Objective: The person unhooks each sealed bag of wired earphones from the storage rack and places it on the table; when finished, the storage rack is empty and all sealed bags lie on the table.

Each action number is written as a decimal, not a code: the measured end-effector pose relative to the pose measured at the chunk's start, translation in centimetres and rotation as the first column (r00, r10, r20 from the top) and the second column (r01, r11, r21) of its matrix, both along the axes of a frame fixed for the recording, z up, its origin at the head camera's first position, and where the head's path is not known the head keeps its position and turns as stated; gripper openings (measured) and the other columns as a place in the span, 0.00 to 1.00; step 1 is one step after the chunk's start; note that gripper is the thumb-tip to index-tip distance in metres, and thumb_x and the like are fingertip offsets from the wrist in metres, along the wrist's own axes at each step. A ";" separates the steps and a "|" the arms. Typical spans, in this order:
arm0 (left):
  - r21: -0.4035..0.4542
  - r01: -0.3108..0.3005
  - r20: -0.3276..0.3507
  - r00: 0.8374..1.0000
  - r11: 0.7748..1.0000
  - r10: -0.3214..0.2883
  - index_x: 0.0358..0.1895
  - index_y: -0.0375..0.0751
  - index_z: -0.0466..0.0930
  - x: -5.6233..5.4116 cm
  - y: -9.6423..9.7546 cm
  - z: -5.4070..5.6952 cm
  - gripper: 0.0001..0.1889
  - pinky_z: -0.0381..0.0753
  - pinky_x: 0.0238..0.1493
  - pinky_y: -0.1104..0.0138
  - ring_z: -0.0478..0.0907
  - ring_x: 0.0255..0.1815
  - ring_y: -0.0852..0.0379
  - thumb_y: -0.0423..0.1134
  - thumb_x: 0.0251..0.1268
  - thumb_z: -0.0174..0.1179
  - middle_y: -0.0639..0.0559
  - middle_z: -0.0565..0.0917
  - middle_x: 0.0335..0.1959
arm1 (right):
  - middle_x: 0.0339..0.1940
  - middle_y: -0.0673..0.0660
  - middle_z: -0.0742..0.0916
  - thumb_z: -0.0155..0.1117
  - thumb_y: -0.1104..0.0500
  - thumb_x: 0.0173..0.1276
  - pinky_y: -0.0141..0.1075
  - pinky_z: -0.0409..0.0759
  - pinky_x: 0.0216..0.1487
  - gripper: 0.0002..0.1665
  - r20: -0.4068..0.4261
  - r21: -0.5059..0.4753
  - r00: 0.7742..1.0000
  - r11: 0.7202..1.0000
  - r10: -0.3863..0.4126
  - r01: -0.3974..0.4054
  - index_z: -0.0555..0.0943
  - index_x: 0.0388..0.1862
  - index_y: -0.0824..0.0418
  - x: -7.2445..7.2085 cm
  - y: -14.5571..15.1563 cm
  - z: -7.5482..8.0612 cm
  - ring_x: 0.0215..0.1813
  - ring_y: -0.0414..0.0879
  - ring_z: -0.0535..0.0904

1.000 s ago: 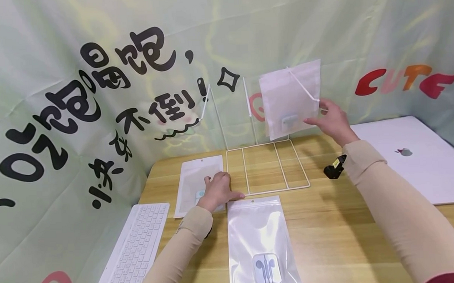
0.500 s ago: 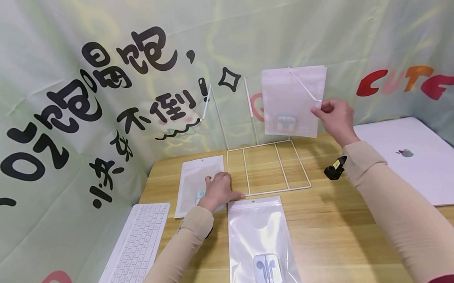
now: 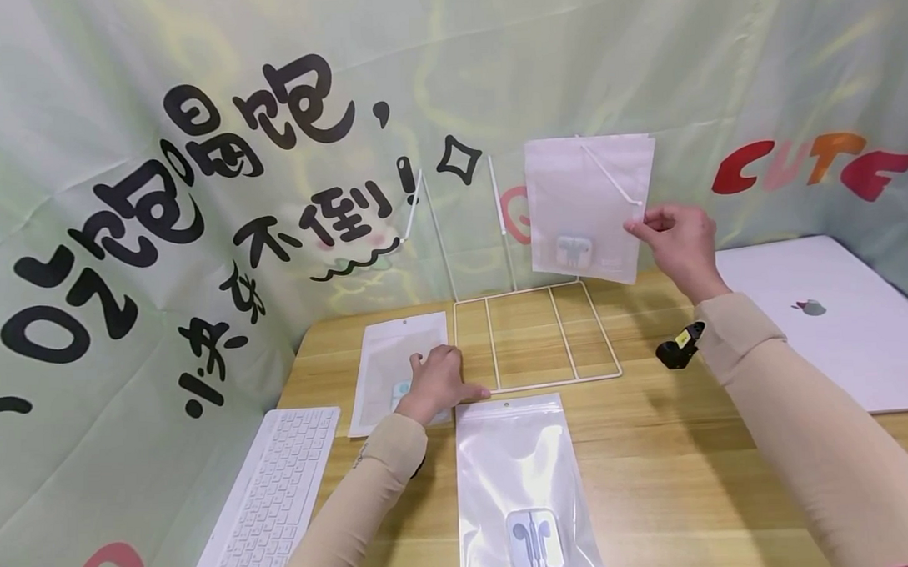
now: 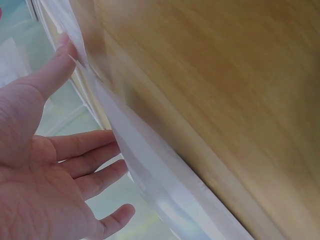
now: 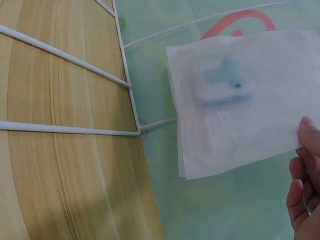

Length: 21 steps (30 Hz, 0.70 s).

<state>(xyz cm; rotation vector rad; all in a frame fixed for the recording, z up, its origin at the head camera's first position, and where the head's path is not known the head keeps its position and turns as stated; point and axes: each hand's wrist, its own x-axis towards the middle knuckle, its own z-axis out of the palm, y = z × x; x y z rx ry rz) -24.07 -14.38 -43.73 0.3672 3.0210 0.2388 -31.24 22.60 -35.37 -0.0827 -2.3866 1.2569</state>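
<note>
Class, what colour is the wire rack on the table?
The wire rack is white, showing best in the right wrist view.

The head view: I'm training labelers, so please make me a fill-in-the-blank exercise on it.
1. The right hand pinches packaging that hangs from the ____ of three hooks on the rack.
2. The keyboard lies toward the ____ side of the table.
3. The case in the clear bag nearest the camera holds a pair of ____.
4. The multicolored lettering on the backdrop spells ____.

Missing words: rightmost; left; earphones; CUTE.
</note>
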 end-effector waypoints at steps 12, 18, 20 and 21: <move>0.002 -0.009 0.003 1.000 1.000 0.009 0.46 0.39 0.80 0.0 0.0 0.2 0.34 0.57 0.57 0.46 0.72 0.60 0.50 0.66 0.48 0.71 0.47 0.77 0.60 | 0.30 0.52 0.86 0.70 0.41 0.63 0.34 0.67 0.33 0.26 -0.047 0.028 0.998 0.999 0.046 -0.045 0.86 0.42 0.65 2.2 0.4 0.0 0.36 0.45 0.74; 0.013 -0.002 0.007 1.000 1.000 0.002 0.44 0.39 0.80 0.1 0.0 0.2 0.33 0.57 0.57 0.45 0.73 0.58 0.50 0.66 0.48 0.72 0.47 0.78 0.59 | 0.27 0.45 0.86 0.72 0.41 0.61 0.34 0.64 0.30 0.24 -0.069 0.041 0.996 0.997 0.065 -0.062 0.87 0.39 0.62 3.9 0.8 0.4 0.33 0.44 0.71; 0.013 -0.001 0.009 1.000 1.000 0.001 0.45 0.39 0.80 0.1 0.1 0.2 0.33 0.56 0.57 0.45 0.72 0.59 0.50 0.65 0.48 0.72 0.47 0.77 0.59 | 0.27 0.46 0.87 0.73 0.42 0.61 0.35 0.63 0.30 0.23 -0.072 0.054 0.995 0.996 0.073 -0.069 0.88 0.38 0.62 4.5 0.9 0.4 0.32 0.45 0.70; 0.012 -0.003 0.011 1.000 1.000 0.003 0.46 0.38 0.80 0.1 0.1 0.2 0.34 0.56 0.58 0.45 0.72 0.60 0.50 0.65 0.48 0.72 0.46 0.77 0.61 | 0.27 0.47 0.87 0.73 0.42 0.61 0.35 0.63 0.29 0.23 -0.069 0.058 0.995 0.996 0.077 -0.073 0.88 0.38 0.61 4.7 1.0 0.4 0.31 0.46 0.70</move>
